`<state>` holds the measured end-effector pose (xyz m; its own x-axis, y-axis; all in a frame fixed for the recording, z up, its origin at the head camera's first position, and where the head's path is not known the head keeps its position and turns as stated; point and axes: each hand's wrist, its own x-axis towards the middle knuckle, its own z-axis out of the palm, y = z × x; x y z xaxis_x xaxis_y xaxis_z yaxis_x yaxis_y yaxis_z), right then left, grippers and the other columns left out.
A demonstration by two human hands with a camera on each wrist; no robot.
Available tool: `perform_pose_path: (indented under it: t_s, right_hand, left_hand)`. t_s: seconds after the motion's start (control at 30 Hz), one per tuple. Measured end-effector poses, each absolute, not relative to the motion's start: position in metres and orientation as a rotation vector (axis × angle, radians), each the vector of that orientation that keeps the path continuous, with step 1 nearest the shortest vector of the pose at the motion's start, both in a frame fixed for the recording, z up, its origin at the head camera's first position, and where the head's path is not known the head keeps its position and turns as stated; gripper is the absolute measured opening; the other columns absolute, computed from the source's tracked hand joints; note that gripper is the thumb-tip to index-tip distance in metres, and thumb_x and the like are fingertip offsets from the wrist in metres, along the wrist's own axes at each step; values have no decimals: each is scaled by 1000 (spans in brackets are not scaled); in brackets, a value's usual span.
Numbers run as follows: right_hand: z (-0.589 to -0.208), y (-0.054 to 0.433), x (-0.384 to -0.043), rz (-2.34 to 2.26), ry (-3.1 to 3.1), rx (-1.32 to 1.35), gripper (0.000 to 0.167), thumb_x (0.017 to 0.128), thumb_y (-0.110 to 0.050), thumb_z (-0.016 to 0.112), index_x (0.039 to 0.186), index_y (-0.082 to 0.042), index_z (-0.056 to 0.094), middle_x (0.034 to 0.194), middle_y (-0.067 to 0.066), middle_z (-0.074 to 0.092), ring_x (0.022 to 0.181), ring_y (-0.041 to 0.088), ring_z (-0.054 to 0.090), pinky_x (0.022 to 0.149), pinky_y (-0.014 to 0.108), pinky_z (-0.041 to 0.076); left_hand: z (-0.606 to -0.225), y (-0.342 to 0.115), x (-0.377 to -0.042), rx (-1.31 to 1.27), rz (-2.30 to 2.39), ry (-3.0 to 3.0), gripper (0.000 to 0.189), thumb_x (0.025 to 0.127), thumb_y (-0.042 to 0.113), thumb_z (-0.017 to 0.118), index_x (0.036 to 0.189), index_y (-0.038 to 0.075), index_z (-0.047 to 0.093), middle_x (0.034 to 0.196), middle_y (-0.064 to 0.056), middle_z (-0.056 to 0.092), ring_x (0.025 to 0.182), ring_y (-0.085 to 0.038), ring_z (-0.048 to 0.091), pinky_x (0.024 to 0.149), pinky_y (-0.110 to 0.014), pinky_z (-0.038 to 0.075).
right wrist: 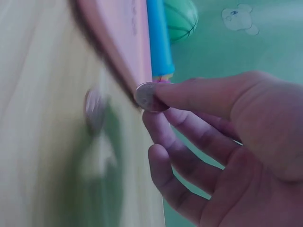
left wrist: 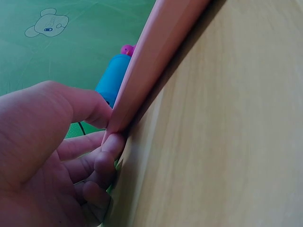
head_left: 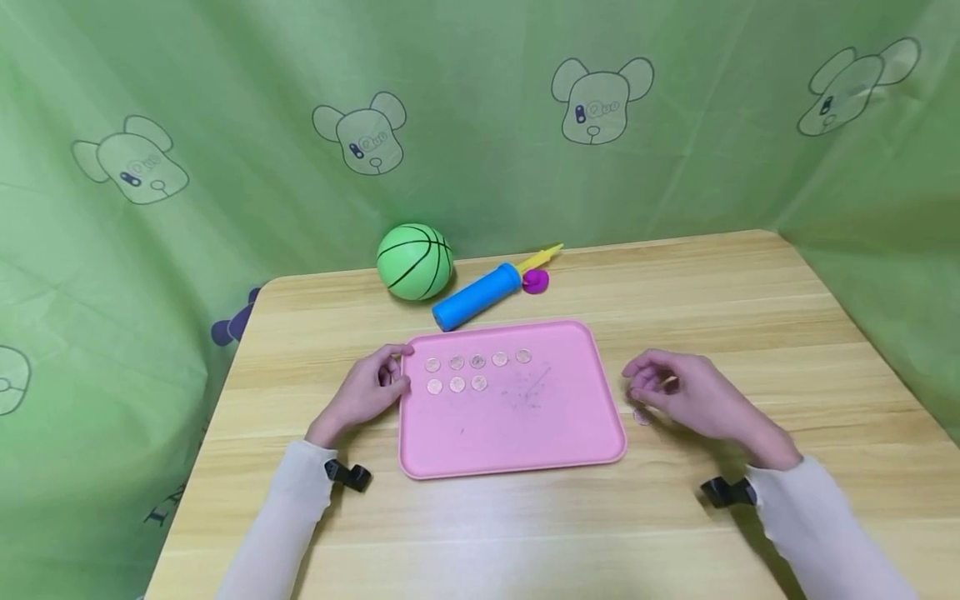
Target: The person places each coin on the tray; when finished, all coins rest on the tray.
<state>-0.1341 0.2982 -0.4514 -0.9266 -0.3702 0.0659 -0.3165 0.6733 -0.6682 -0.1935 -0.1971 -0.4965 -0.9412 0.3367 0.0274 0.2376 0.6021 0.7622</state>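
Note:
A pink tray lies on the table, with silver coins set out inside it. Several coins form its back row, and three coins make a row in front of that. My left hand holds the tray's left edge near the back corner; thumb and fingers meet at the rim. To the right of the tray, my right hand pinches a coin between thumb and fingers, above the tabletop. Another coin lies on the wood just below this hand, blurred in the right wrist view.
Behind the tray lies a blue hand pump with a yellow nozzle, next to a small magenta object. A green ball stands at the table's back edge. Green printed cloth hangs behind the wooden table.

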Motion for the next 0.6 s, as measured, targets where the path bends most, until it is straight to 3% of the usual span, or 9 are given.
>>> perform_pose_path:
  t_s: [0.37, 0.6]
  right_hand:
    - [-446, 257, -150, -1230, 2694, -537, 20, 96, -3, 79, 114, -11, 78, 102, 1, 81, 93, 13, 74, 80, 27, 63]
    - [-456, 233, -160, -1323, 2555, -458, 19, 97, -2, 77, 114, -9, 76, 98, 8, 80, 83, 24, 74, 64, 32, 63]
  left_hand:
    - [-495, -197, -193, 488, 1264, 2695, 49, 96, 5, 71, 144, 1, 64, 92, -6, 64, 76, -14, 53, 68, -23, 44]
    - [-495, -197, -192, 486, 1257, 2699, 49, 96, 5, 71, 144, 1, 64, 92, -6, 63, 77, -15, 53, 69, -23, 45]
